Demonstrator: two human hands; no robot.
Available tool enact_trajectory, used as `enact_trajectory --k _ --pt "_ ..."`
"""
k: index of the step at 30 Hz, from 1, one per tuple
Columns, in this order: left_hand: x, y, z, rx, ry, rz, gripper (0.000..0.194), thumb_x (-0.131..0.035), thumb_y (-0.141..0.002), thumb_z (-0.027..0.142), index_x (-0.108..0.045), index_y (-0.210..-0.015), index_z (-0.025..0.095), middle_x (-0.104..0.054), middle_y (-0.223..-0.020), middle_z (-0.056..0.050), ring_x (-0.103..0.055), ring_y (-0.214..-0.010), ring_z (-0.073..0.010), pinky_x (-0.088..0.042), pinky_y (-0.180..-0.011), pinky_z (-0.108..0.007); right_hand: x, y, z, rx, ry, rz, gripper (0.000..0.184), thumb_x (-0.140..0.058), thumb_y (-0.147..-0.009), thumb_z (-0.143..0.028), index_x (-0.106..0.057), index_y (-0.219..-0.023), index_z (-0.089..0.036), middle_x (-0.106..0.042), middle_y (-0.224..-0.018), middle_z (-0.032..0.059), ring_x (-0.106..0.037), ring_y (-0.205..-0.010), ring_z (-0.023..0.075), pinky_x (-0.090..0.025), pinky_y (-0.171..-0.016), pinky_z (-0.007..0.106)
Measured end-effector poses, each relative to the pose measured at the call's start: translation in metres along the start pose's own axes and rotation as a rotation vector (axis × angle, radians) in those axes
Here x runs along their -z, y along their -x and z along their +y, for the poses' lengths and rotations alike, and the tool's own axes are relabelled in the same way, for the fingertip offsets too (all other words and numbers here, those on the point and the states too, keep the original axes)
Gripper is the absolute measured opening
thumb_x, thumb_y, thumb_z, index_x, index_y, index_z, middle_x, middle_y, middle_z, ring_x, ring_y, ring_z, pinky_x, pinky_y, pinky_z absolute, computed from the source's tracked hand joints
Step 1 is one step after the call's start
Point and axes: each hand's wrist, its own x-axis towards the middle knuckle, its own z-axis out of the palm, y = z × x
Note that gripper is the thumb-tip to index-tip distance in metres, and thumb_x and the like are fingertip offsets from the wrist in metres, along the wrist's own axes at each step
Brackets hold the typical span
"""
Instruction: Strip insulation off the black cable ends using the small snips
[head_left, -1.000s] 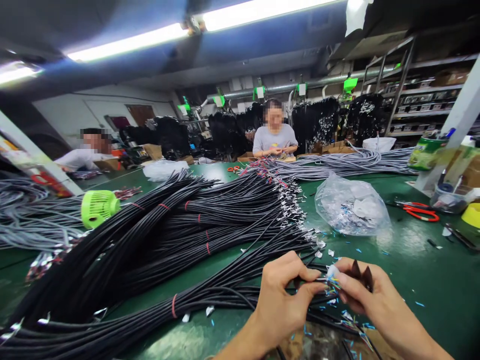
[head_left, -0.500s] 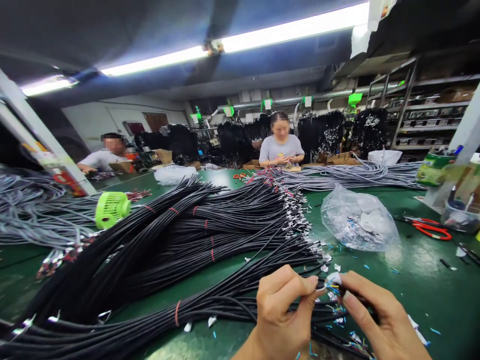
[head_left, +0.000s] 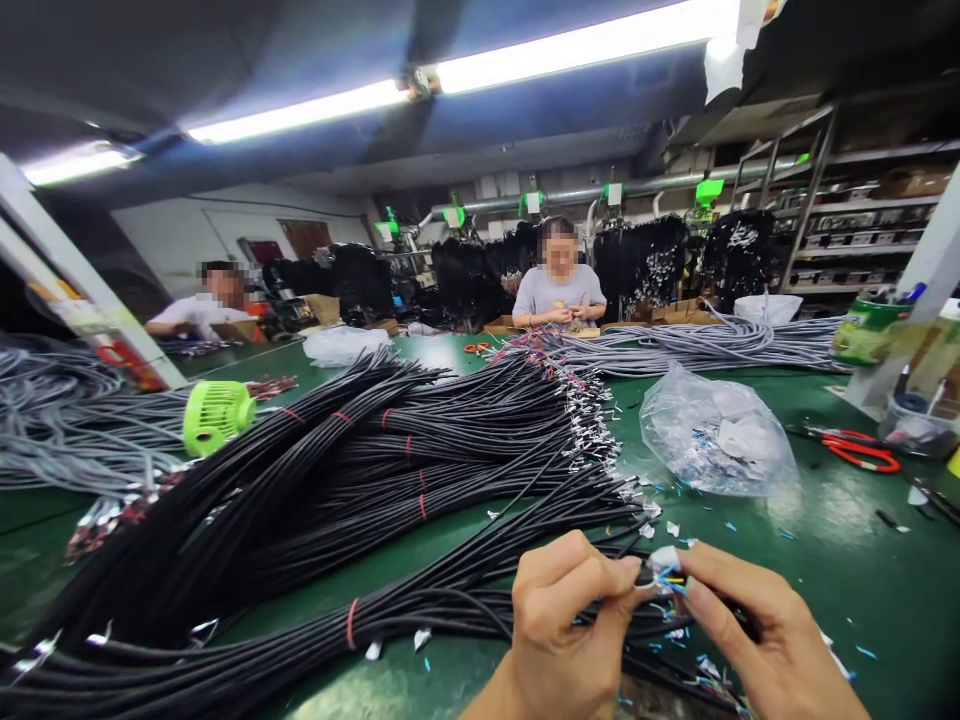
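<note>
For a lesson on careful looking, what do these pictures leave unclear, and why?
All in the head view:
- Hidden: part of the cable end, behind the bare left hand's fingers.
- Cut off: long grey cables, by the left edge.
- Too small: separate scraps inside the clear plastic bag, also crinkled over.
- Blurred: printing on the green tub.

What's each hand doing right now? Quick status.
Left hand: closed, pinching a cable end.
Right hand: thumb and forefinger at the coloured wires; whether they grip can't be told.
</note>
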Motion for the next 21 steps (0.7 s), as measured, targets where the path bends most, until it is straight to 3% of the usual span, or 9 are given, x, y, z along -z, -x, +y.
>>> enact_trajectory --k 6,13,21 --pt "-0.0003 -0.0003 0.001 -0.009 -0.006 0.017 0.018 -0.064 -0.072 -0.003 -0.06 -0.068 0.014 -0.057 -0.053 0.0 -0.048 -0.048 -0.0089 -0.039 -0.047 -0.02 -0.0041 0.0031 -0.0005 0.025 -0.018 0.05 0.023 -0.055 -0.087 -0.029 -0.074 -0.099 -0.022 -0.077 -0.093 0.0071 -0.073 -0.083 0.0199 -0.059 -0.073 0.022" --pt "-0.0001 0.0021 -0.0014 -0.049 -0.042 -0.001 0.017 -0.061 -0.073 -0.004 -0.062 -0.071 0.013 -0.056 -0.053 -0.001 -0.048 -0.048 -0.0092 -0.037 -0.046 -0.021 -0.0017 -0.0002 -0.0029 0.048 -0.049 -0.001 0.025 -0.051 -0.089 -0.025 -0.073 -0.102 -0.025 -0.077 -0.09 0.0048 -0.073 -0.08 0.0184 -0.058 -0.065 0.019" --pt "-0.0011 0.0022 0.0 -0.083 -0.124 -0.006 0.018 -0.061 -0.073 -0.006 -0.063 -0.07 0.012 -0.055 -0.051 -0.001 -0.046 -0.045 -0.0091 -0.035 -0.045 -0.021 -0.0035 0.0006 -0.0001 0.037 -0.008 -0.004 0.025 -0.052 -0.088 -0.025 -0.074 -0.099 -0.021 -0.077 -0.092 0.0068 -0.073 -0.082 0.0192 -0.058 -0.067 0.019"
